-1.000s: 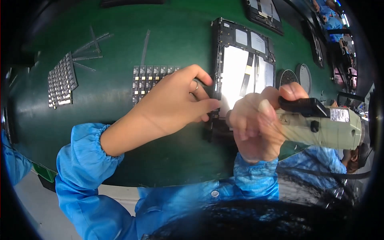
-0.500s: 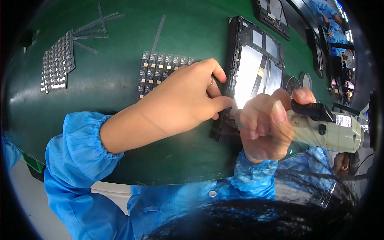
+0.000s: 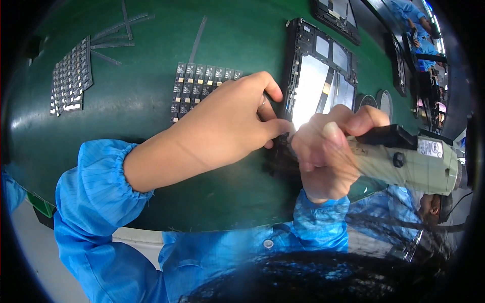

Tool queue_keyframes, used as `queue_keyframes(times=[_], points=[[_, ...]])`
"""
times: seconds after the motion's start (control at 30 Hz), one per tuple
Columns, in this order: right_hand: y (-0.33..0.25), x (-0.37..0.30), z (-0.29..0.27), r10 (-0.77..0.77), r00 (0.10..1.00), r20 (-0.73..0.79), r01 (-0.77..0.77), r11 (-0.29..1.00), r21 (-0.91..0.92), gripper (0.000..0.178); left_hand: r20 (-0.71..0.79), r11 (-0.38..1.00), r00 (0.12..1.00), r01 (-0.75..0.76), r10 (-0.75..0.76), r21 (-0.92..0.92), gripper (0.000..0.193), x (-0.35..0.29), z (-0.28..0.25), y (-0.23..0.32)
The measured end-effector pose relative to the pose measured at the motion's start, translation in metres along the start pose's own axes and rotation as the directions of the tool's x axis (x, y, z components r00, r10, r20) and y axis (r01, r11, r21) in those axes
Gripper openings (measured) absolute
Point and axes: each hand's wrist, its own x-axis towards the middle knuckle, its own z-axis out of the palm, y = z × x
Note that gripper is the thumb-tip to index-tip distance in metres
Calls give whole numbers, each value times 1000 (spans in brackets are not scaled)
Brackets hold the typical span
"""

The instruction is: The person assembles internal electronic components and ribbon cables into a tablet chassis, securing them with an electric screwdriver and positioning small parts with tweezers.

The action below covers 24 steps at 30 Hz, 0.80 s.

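Note:
A black device housing [image 3: 295, 65] with silver battery-like panels lies in front of me, its lower end hidden by my hands. At its left edge is my left hand [image 3: 227, 121], fingers bent and thumb tip pressed against the edge; whether something small sits under the fingertips is hidden. My right hand [image 3: 328, 156] is closed around a pale green electric screwdriver [image 3: 404, 164] with a black lever. The tool lies nearly level over the housing's lower right, its tip covered by the hand. Partly under my left forearm lies a sheet of small circuit boards [image 3: 194, 86].
Farther left on the green table [image 3: 126, 121] lies another board sheet [image 3: 70, 78] beside thin dark strips [image 3: 113, 43]. A single strip [image 3: 198, 40] lies above the nearer sheet. A second housing [image 3: 338, 17] and round dishes [image 3: 385, 103] are at the right; people in blue work beyond.
My right hand and the screwdriver have shifted slightly left and down, the tool's body coming closer across the view. My left hand stays at the housing's edge.

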Motion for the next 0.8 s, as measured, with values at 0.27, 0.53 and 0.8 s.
queue_keyframes(times=[0.27, 0.53, 0.8], points=[[7, -2, -1, -88, 996, -6, 88, 996, 10, 34, -5, 1000, 1000, -13, 13, -8, 33, -8, 2, 0], [14, -6, -5, -181, 983, 12, 179, 978, 104, 34, 8, 811, 966, -221, 258, 541, 76, -50, 36, 7], [-19, 4, -80, -235, 938, -253, 333, 810, 482, 42, -164, 360, 818, -56, 551, 931, 71, -55, 82, -29]])
